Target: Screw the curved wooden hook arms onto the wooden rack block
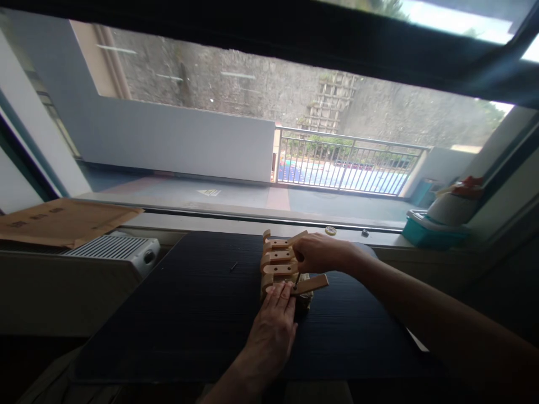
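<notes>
Nearest the lens: left hand (273, 331), laid flat with fingers together and gripping nothing, fingertips (281, 290) pressed on the near end of a wooden assembly (278, 261). Assembly made of several stacked pale slats with rounded ends, resting on the dark tabletop (189, 314) just short of the window sill (252, 224).

Right hand (318, 252) reaching in from the right, closed around the top of a thin tool (296, 279). Shaft pointing down, tip meeting a loose wooden strip (315, 283) that juts out to the right of the assembly. Type of tool not clear at this size: screwdriver or awl, cannot tell.

Judgement on the step in hand, driving the tool at the strip:
- Hold the shaft upright over its spot; a tilt likely to skid the tip along the grain.
- Press down firmly with the flat palm, since the assembly looks light and free to slide.
- Mind the fingertips, which sit just beside the tip; better drawn back a little.
- Support the jutting strip, as its far end looks unsupported and could pivot under load.
- Turn or push gently; thin wood liable to split.

Elsewhere: small dark pin (234, 266) lying apart on the tabletop to the left; radiator (113, 249) and cardboard (59, 221) far left; teal tub (433, 233) on the sill at right.
</notes>
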The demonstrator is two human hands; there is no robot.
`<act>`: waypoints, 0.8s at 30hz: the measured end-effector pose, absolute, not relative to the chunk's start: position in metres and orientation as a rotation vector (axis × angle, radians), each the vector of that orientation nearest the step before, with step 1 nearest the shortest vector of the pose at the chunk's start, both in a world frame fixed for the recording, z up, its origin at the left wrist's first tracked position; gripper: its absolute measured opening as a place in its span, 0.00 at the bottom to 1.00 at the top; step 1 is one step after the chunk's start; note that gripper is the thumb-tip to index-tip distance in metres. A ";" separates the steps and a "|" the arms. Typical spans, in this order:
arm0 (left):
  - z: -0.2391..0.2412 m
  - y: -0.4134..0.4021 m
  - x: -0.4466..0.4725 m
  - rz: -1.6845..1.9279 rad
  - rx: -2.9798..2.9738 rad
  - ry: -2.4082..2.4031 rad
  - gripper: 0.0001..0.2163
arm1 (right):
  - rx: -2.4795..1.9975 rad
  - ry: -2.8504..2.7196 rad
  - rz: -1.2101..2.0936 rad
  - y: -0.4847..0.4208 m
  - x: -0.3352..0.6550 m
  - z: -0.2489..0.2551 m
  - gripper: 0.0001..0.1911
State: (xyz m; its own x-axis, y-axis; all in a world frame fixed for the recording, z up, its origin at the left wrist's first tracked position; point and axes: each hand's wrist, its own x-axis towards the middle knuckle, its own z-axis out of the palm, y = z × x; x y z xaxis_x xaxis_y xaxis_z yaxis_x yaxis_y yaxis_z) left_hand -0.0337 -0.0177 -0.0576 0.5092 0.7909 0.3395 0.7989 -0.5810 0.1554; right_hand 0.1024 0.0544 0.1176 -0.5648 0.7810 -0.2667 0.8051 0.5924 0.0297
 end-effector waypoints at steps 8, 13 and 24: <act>-0.044 0.008 -0.029 -0.539 -2.703 -1.489 0.19 | 1.382 2.720 -0.084 0.069 0.112 0.105 0.04; -0.035 0.009 -0.034 -0.740 -2.682 -1.370 0.17 | 1.410 2.910 -0.181 0.078 0.130 0.094 0.13; 0.004 0.065 -0.051 -1.183 -2.563 -1.500 0.11 | 1.730 3.219 -0.785 0.083 0.145 0.047 0.12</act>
State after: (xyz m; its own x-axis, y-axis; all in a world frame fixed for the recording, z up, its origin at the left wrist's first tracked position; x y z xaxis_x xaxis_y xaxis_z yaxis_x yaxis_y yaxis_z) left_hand -0.0509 0.0652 0.0036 0.2863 0.7725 0.5668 0.7316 -0.5583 0.3913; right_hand 0.1451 0.0832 0.0473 -0.4359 0.8465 0.3058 0.6108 0.5278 -0.5903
